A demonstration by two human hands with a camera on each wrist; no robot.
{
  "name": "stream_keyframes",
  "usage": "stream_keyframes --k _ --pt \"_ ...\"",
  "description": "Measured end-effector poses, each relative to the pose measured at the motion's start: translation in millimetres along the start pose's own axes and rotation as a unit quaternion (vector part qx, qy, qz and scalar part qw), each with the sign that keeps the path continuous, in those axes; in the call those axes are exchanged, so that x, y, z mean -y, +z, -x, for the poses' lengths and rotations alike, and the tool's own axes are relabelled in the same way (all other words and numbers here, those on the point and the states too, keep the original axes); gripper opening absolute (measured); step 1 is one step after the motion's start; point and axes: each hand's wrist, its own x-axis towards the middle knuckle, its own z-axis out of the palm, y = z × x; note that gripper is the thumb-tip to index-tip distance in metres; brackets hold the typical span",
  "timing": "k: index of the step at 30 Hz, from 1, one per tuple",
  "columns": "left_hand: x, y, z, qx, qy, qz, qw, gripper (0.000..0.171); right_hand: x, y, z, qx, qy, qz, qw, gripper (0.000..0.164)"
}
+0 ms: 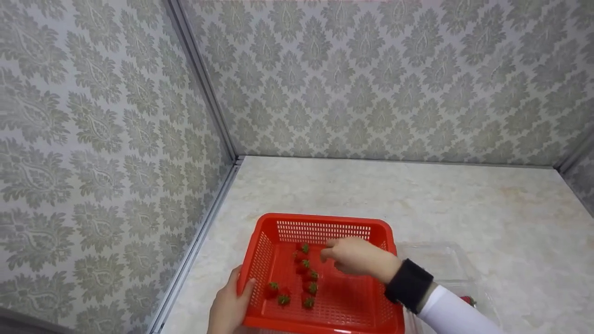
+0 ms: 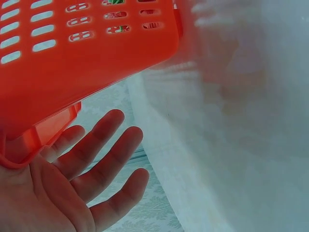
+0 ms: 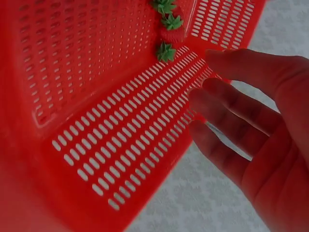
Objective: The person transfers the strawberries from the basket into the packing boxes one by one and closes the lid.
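Observation:
A red plastic basket (image 1: 325, 217) with slotted walls stands at the front of the table. Several strawberries (image 1: 304, 266) with green leaves lie inside, mostly in a row near its middle. At the basket's left rim, my left hand (image 1: 230, 301) holds on, with the thumb over the rim and fingers outside; the left wrist view shows those fingers (image 2: 108, 166) loosely spread beside the outer wall. My right hand (image 1: 359, 257) hovers over the basket's right half, right of the strawberry row. In the right wrist view, nothing sits between its loosely bent fingers (image 3: 227, 154).
To the basket's right lies a clear plastic container (image 1: 434, 262), partly under my right forearm, with a strawberry (image 1: 468, 300) showing in it. Patterned panels (image 1: 352, 83) wall off the back and left of the pale marbled table (image 1: 510, 218).

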Motion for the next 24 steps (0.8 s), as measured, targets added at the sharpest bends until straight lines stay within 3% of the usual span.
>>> stream_keyframes --k 10,18,24 --pt "2.7 3.2 -0.9 0.0 -0.003 0.002 1.0 0.059 5.7 35.3 -37.4 0.061 -0.028 0.055 0.996 0.03" --pt "1.0 2.2 1.2 0.001 0.008 0.004 1.0 0.06 7.5 56.4 -51.1 0.097 -0.029 0.049 0.994 0.03" --pt "0.0 -0.7 2.1 -0.006 0.007 0.007 0.9999 0.062 10.6 66.6 -56.5 0.087 -0.041 0.067 0.993 0.026"
